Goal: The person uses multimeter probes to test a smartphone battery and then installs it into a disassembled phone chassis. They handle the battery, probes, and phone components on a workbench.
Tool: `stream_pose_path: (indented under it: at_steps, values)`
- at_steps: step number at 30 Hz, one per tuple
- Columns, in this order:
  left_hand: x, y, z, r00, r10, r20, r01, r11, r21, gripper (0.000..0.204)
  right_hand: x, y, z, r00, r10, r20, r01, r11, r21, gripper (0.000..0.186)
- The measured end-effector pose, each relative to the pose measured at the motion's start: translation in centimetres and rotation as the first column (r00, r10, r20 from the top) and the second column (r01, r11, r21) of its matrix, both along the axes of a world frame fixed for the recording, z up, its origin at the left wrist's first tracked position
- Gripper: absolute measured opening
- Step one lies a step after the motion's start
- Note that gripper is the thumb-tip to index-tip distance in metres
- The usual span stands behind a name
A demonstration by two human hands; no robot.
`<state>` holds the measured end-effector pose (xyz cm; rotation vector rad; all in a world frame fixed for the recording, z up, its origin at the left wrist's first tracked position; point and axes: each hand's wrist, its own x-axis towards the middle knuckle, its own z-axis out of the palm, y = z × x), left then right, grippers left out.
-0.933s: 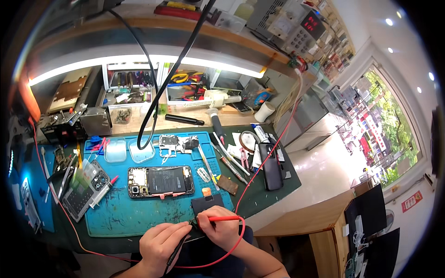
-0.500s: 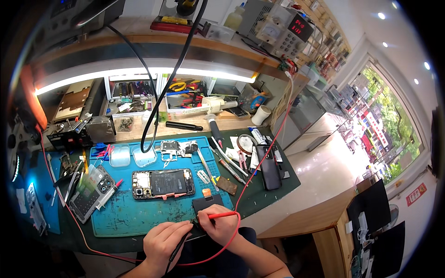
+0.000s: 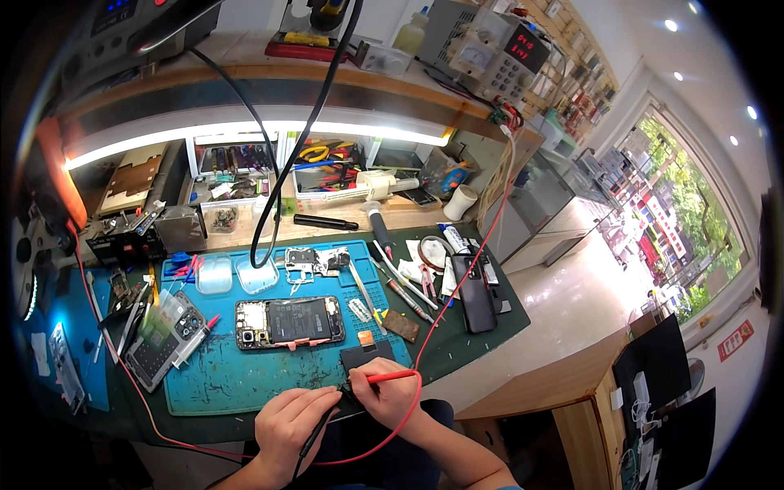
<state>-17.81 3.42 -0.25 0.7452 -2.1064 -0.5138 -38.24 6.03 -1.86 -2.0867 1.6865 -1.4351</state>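
Note:
My left hand (image 3: pixel 282 426) is closed around a black test probe (image 3: pixel 310 438), its cable running down toward the lower edge. In my right hand (image 3: pixel 389 400) is a red test probe (image 3: pixel 394 376), pinched between thumb and fingers. Both hands meet at the mat's front edge, and the probe tips are too small and covered to make out. Just beyond the right hand lies a flat black rectangular piece (image 3: pixel 364 356) with a copper-coloured tab, partly hidden by that hand. Farther back, an opened phone (image 3: pixel 296 322) rests on the blue mat (image 3: pixel 237 380), its battery and board exposed.
A phone frame (image 3: pixel 167 343) with a syringe lies left. Clear plastic boxes (image 3: pixel 214 273), metal phone parts (image 3: pixel 310 263) and a razor blade (image 3: pixel 359 309) sit behind. A dark phone (image 3: pixel 477 306) is on the right. The red cable (image 3: pixel 457 286) crosses the bench; a black cable (image 3: pixel 314 106) hangs above.
The view has shifted very slightly, moving the bench a little to the right in the picture. Both hands keep nearly the same pose with their probes.

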Motion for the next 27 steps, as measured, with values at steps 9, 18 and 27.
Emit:
stream_pose_path:
  at_steps: [9, 18, 27]
  values:
    - [-0.04, 0.01, -0.19, 1.0, 0.001, 0.004, -0.001, 1.0, -0.011, 0.03, -0.03, -0.05, -0.1, 1.0, -0.002, -0.015, 0.001, 1.0, -0.013, 0.015]
    - [-0.1, 0.03, 0.0, 1.0, 0.001, -0.005, -0.001, 1.0, -0.012, 0.031, 0.05, -0.07, -0.05, 1.0, -0.004, -0.012, 0.003, 1.0, -0.02, 0.016]
    - [-0.22, 0.23, 0.39, 1.0, 0.002, -0.018, -0.001, 1.0, 0.028, 0.029, 0.18, 0.2, 0.12, 1.0, -0.025, 0.002, 0.025, 0.998, 0.053, 0.015]
